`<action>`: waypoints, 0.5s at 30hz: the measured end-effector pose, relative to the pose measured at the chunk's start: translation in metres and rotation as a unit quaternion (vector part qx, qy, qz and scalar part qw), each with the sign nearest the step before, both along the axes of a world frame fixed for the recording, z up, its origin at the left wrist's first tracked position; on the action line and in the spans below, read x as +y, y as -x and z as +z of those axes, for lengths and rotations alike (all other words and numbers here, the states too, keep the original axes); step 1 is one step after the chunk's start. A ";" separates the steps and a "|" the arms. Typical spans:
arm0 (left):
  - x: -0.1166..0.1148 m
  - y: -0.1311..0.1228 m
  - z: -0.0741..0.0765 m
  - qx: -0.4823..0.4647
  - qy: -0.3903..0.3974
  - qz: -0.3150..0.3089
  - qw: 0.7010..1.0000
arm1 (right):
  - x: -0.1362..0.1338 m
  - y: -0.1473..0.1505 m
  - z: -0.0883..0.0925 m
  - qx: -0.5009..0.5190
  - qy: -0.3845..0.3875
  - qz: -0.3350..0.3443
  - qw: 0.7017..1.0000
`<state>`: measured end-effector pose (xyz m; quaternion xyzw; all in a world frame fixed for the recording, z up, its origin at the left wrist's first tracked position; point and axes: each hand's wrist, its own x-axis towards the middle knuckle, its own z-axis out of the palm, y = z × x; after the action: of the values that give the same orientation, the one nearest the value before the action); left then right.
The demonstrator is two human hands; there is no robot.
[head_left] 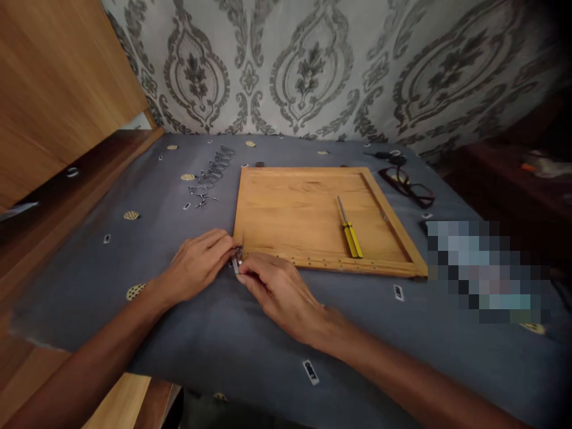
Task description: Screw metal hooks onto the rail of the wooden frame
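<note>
At the near left corner of a framed wooden panel (295, 208), my two hands meet over a small shiny metal piece (236, 264). Its exact kind is too small and covered to tell. My left hand (199, 262) is closed, with thumb and fingers pinching the far end of the piece by the panel's edge. My right hand (281, 292) pinches the near end between thumb and forefinger. Small dark holes run along the panel's near rail. Lying on the panel, towards its right side, is a screwdriver (351, 237) with a yellow handle.
Wire-like metal rings (217, 165) lie in a row at the back left, with small metal bits (202, 203) nearby. Eyeglasses (409, 187) and dark keys (391, 157) are at the right. A blurred-out object (487, 271) lies nearer. Patterned grey cloth (179, 351) covers the surface.
</note>
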<state>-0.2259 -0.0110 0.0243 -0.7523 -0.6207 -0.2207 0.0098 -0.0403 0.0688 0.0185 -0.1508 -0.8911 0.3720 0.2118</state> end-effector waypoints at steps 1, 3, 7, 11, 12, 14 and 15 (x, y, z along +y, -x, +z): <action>0.000 0.003 0.001 -0.012 -0.013 0.021 1.000 | 0.005 0.006 0.007 -0.019 -0.050 0.010 0.999; 0.001 0.011 0.002 -0.040 -0.035 0.066 0.996 | 0.014 0.022 0.021 -0.079 -0.154 0.045 0.984; 0.006 0.037 0.000 -0.101 -0.040 0.142 0.984 | 0.030 0.064 0.038 -0.164 -0.334 0.100 0.923; 0.012 0.065 -0.014 -0.157 -0.010 0.201 0.967 | 0.040 0.096 0.034 -0.229 -0.371 0.146 0.888; 0.013 0.070 -0.018 -0.168 -0.003 0.210 0.963 | 0.041 0.100 0.032 -0.233 -0.371 0.144 0.887; 0.015 0.076 -0.024 -0.183 0.007 0.219 0.958 | 0.042 0.102 0.028 -0.230 -0.367 0.136 0.891; 0.015 0.077 -0.025 -0.187 0.009 0.219 0.958 | 0.043 0.102 0.027 -0.225 -0.361 0.129 0.896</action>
<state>-0.3032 0.0039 -0.0010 -0.5432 -0.7630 -0.3442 -0.0655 -0.1420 0.1118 0.0450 -0.0278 -0.9996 0.0053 -0.0042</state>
